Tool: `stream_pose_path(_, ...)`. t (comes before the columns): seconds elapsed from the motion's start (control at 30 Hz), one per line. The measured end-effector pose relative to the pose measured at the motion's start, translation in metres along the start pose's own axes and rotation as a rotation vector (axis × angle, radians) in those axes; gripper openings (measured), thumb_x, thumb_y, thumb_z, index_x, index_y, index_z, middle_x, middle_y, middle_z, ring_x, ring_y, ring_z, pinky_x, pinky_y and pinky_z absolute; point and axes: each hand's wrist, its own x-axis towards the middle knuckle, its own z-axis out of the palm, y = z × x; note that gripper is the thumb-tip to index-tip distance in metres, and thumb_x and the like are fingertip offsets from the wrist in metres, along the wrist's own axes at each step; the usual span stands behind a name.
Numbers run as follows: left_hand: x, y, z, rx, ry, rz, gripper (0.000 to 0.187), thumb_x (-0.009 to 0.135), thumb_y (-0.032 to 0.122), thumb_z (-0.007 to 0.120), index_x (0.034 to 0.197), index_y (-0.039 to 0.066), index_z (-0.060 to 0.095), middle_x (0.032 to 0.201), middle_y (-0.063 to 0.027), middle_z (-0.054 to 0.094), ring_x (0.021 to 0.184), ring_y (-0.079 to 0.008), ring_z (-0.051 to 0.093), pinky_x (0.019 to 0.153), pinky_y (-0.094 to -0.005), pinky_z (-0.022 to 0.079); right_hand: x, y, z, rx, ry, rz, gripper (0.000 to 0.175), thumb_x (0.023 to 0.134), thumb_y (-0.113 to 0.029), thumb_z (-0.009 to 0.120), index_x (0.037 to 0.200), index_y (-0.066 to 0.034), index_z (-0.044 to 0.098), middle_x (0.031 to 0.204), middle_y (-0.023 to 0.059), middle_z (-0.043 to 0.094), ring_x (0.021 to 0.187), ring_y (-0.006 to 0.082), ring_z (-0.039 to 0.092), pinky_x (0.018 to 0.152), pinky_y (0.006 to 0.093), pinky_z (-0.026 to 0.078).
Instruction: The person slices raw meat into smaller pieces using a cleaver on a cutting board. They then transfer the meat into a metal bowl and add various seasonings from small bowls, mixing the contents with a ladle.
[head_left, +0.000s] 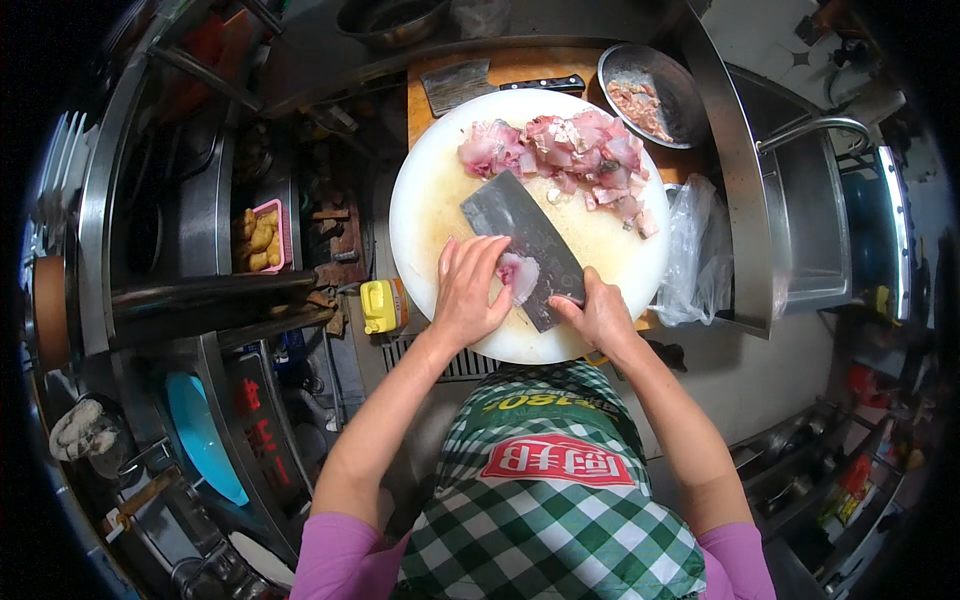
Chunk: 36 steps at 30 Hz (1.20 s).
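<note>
A round white cutting board (442, 225) lies before me. My right hand (598, 311) grips a Chinese cleaver (525, 232) near its lower right end, the blade lying broad and tilted over the board. Beside the blade, my left hand (472, 289) has its fingers bent and its thumb near a thin pale-pink piece of raw flesh, apparently fish (523, 276), which rests against the blade; whether the fingers grip it is unclear. Cut pieces of similar raw flesh (559, 146) are heaped along the board's far side.
Beyond the board lie a second cleaver (457, 84) with a black handle (544, 84) and a metal bowl of minced-looking meat (675, 97). A clear plastic bag (694, 251) and a metal sink (810, 225) are at right. A yellow jug (380, 306) stands at left.
</note>
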Motion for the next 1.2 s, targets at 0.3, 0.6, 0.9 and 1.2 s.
stream_pose_path(0.3, 0.028, -0.008, -0.004, -0.013, -0.188, 0.238, 0.032, 0.060, 0.013, 0.068, 0.087, 0.006, 0.052, 0.087, -0.0090, 0.047, 0.090, -0.0289, 0.048, 0.084, -0.0420, 0.036, 0.004, -0.001, -0.006, -0.007, -0.015, -0.019, 0.046, 0.077, -0.032, 0.073, 0.094, 0.0040, 0.051, 0.071, 0.0267, 0.063, 0.071, 0.0430, 0.064, 0.064, 0.0462, 0.051)
stream_pose_path(0.6, 0.019, -0.012, -0.009, -0.114, -0.229, 0.386, 0.025, 0.061, 0.004, 0.070, 0.082, 0.003, 0.056, 0.082, -0.0105, 0.052, 0.080, -0.0299, 0.052, 0.072, -0.0380, 0.046, -0.018, -0.022, 0.001, -0.095, 0.081, -0.091, 0.029, 0.083, -0.017, 0.064, 0.093, 0.0005, 0.043, 0.065, 0.0257, 0.061, 0.066, 0.0451, 0.061, 0.059, 0.0503, 0.049)
stream_pose_path(0.9, 0.003, -0.009, -0.002, -0.094, -0.136, 0.286, 0.021, 0.060, 0.004, 0.068, 0.078, 0.003, 0.056, 0.080, -0.0097, 0.051, 0.082, -0.0273, 0.054, 0.072, -0.0358, 0.048, -0.070, -0.028, -0.024, -0.226, -0.113, -0.005, 0.014, 0.086, -0.007, 0.046, 0.098, -0.0008, 0.042, 0.070, 0.0257, 0.060, 0.066, 0.0455, 0.061, 0.057, 0.0521, 0.047)
stream_pose_path(1.2, -0.011, -0.003, -0.021, -0.429, -0.165, -0.512, 0.007, 0.074, 0.003, 0.066, 0.081, 0.001, 0.066, 0.074, -0.0061, 0.064, 0.071, -0.0156, 0.062, 0.066, -0.0295, 0.052, 0.019, -0.033, -0.010, 0.152, 0.128, -0.261, 0.023, 0.085, -0.009, 0.063, 0.093, 0.0024, 0.044, 0.072, 0.0217, 0.065, 0.066, 0.0379, 0.065, 0.058, 0.0389, 0.050)
